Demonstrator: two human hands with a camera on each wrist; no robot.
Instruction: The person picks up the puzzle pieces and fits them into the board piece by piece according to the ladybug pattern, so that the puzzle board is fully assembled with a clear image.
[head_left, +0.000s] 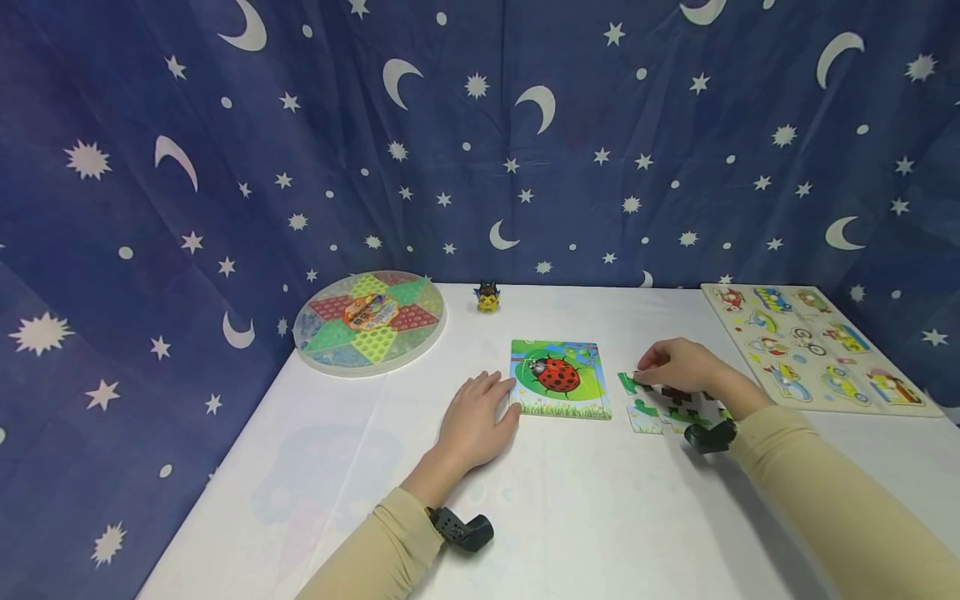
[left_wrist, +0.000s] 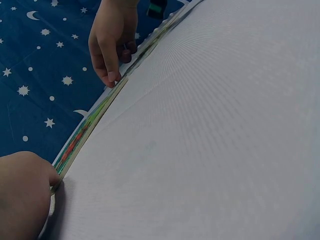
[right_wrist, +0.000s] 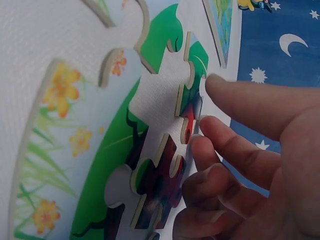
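Observation:
A square ladybug picture board [head_left: 592, 398] lies at the middle of the table. My left hand [head_left: 476, 421] rests flat on the table at the board's left edge, its fingers extended and its fingertips against the corner. To the board's right, my right hand [head_left: 682, 367] reaches over loose jigsaw pieces. Between its thumb and forefinger it pinches a green and red jigsaw piece [right_wrist: 199, 59], seen in the right wrist view. Beside that lie a dark red piece [right_wrist: 157, 187] and a flowered border piece [right_wrist: 65, 145]. Part of the group is hidden under the hand in the head view.
A round Chinese checkers board [head_left: 375, 358] lies at the back left. A small yellow and black toy figure [head_left: 487, 298] stands near the back edge. At the right is a wooden peg puzzle board [head_left: 813, 367]. A blue star-and-moon curtain [head_left: 570, 200] hangs behind the table.

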